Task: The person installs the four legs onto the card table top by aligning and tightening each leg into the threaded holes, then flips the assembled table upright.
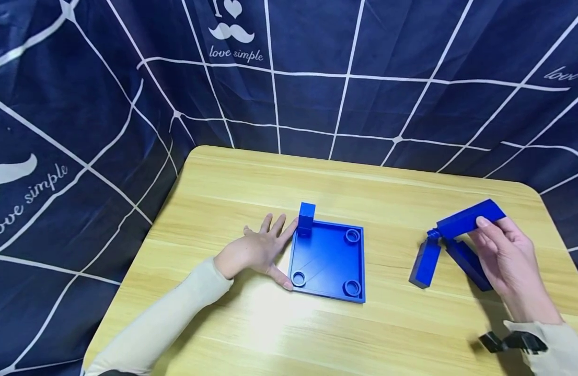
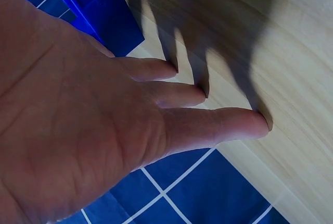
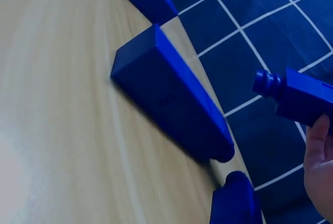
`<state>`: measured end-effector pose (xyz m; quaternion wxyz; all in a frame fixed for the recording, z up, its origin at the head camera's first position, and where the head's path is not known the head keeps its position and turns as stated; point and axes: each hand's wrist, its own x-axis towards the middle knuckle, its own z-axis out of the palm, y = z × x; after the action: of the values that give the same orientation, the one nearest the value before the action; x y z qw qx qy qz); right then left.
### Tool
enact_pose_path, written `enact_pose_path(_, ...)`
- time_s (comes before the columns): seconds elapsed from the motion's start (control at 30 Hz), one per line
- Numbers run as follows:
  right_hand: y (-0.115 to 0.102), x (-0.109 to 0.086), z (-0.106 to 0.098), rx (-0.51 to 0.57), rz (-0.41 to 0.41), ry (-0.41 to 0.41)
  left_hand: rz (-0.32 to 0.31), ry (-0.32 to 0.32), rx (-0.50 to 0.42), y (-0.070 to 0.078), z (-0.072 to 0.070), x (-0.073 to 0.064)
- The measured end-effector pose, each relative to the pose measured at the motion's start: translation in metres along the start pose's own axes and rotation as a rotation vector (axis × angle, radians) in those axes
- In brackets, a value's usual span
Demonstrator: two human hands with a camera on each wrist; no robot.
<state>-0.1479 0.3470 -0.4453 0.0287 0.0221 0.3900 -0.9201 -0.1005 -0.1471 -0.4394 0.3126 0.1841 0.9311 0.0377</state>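
Observation:
A square blue panel (image 1: 326, 261) with a raised rim lies on the table, round sockets showing at three corners. At its far left corner a blue block-shaped leg (image 1: 306, 216) stands upright. My left hand (image 1: 258, 250) rests along the panel's left side, fingers spread and straight, thumb at the near left corner and a fingertip close to the standing leg. Over to the right, my right hand (image 1: 510, 256) grips a blue leg (image 1: 472, 216) with its threaded end (image 3: 268, 84) pointing left. Below it two more blue legs lie on the table, one on the left (image 1: 425, 263) and one (image 1: 467, 261) partly behind the hand.
The wood-grain table (image 1: 251, 183) has rounded far corners. A dark blue curtain (image 1: 312, 99) with white lines hangs behind it and along the left. A black strap (image 1: 519, 342) is around the right wrist.

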Motion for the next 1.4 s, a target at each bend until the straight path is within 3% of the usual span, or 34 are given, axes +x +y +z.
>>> enact_pose_path(0.37, 0.011, 0.006, 0.029, -0.073, -0.032, -0.051, 0.003, 0.008, -0.013, -0.002, 0.001, -0.002)
enact_pose_path(1.03, 0.044, 0.004, 0.071, -0.416, -0.049, -0.175, 0.018, 0.009, -0.017, 0.0, 0.006, 0.001)
enact_pose_path(1.4, 0.065, 0.007, 0.088, -0.479, -0.038, -0.223, 0.03, 0.013, -0.027, -0.004, 0.006, 0.0)
